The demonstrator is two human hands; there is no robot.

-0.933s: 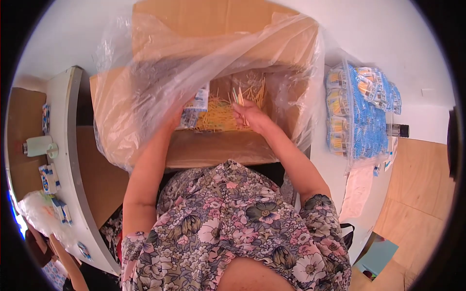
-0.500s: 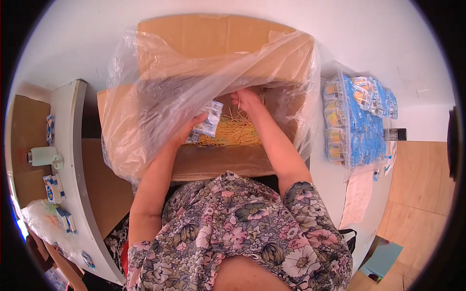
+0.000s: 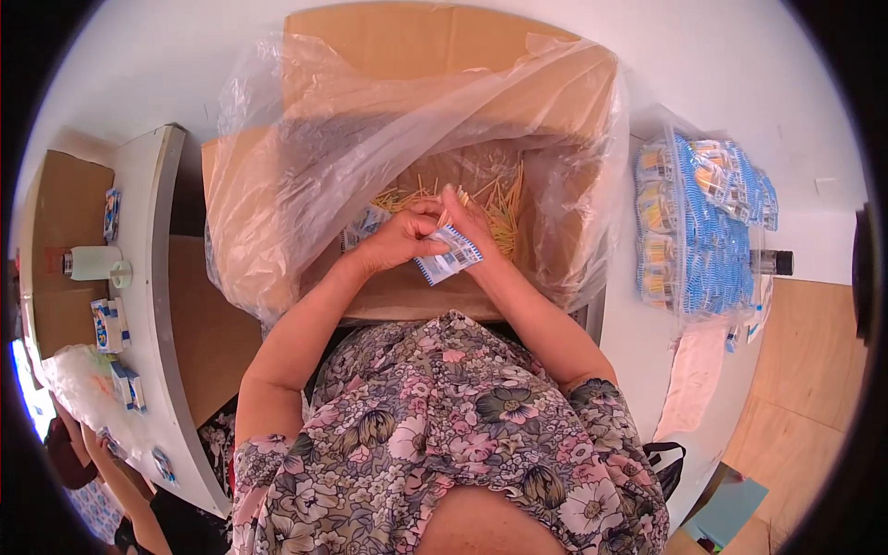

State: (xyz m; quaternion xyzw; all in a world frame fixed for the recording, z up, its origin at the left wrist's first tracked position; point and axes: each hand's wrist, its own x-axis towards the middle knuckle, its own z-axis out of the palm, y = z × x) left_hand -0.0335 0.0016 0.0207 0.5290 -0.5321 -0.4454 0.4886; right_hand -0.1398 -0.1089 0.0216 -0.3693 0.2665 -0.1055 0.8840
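Over the cardboard box, my left hand pinches a small blue-and-white plastic packet. My right hand meets it at the packet's upper edge, fingers closed round a few thin yellow sticks whose tips show above them. Inside the box lies a loose pile of the same thin sticks, partly covered by my hands. Another clear-and-blue packet rests in the box just left of my left hand. Whether the sticks are inside the held packet is hidden by my fingers.
Clear plastic film lines the open cardboard box and drapes over its left side. To the right stands a clear tub stacked with filled packets, near a pink cloth. A pale green mug and another person's arm are at left.
My right hand has come back from deeper in the box with sticks and now meets my left hand. The packet has moved right and nearer me. The view has shifted slightly.
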